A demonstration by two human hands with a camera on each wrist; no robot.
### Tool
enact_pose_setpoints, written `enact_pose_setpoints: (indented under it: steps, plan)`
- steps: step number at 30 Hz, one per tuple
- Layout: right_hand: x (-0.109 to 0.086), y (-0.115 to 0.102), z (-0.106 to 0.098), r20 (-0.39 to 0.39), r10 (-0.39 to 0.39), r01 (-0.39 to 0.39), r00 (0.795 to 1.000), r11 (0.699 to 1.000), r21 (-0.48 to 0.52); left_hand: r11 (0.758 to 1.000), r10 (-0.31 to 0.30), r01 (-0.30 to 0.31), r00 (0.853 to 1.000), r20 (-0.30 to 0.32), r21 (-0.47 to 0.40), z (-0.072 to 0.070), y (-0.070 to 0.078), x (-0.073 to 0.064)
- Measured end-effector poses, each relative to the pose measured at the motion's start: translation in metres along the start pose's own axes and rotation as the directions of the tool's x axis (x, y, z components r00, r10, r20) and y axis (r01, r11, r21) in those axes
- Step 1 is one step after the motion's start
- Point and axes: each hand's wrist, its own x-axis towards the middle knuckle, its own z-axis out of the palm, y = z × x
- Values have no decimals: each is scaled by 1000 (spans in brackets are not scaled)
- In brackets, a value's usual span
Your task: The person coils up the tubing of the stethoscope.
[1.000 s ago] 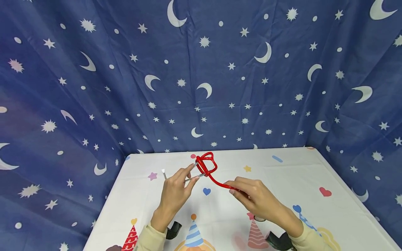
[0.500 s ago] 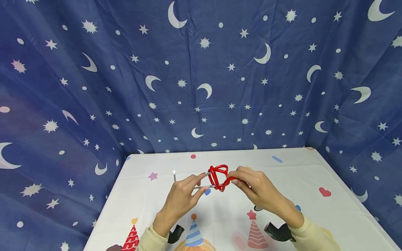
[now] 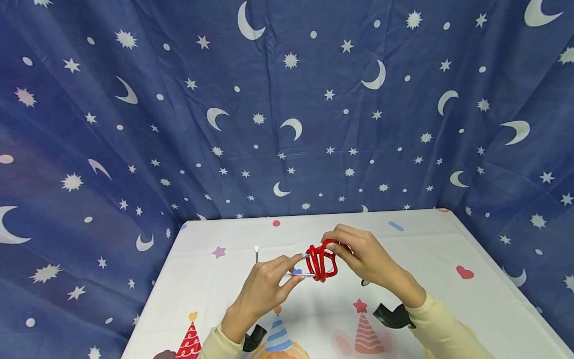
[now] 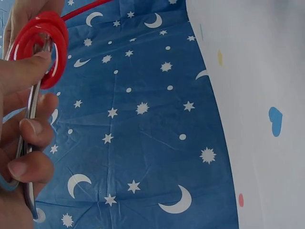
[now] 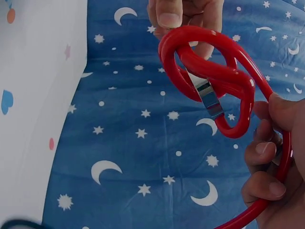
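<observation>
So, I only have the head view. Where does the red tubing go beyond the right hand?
Observer: In the right wrist view, the red tubing passes through the right hand and leaves that picture at the bottom.
Operator: And is there metal inside the loops?
Observer: Yes, same view: a flat, shiny metal strip crosses the opening.
Operator: How is the left hand holding the metal tool underneath?
Observer: In the left wrist view, its lower fingers are curled against the metal tool, whose end sticks out below them.
</observation>
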Motion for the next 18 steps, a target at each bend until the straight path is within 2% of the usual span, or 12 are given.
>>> enact_pose_setpoints:
  steps: [11,18]
  plan:
    - [-1,4,2,32,44,-46,999,998,45,994,80,-80,997,-14,-70,0,2,-1]
    - [-4,9,-3,131,116,-136,985,978,158,981,147,-152,988,-52,-118,0,6,0]
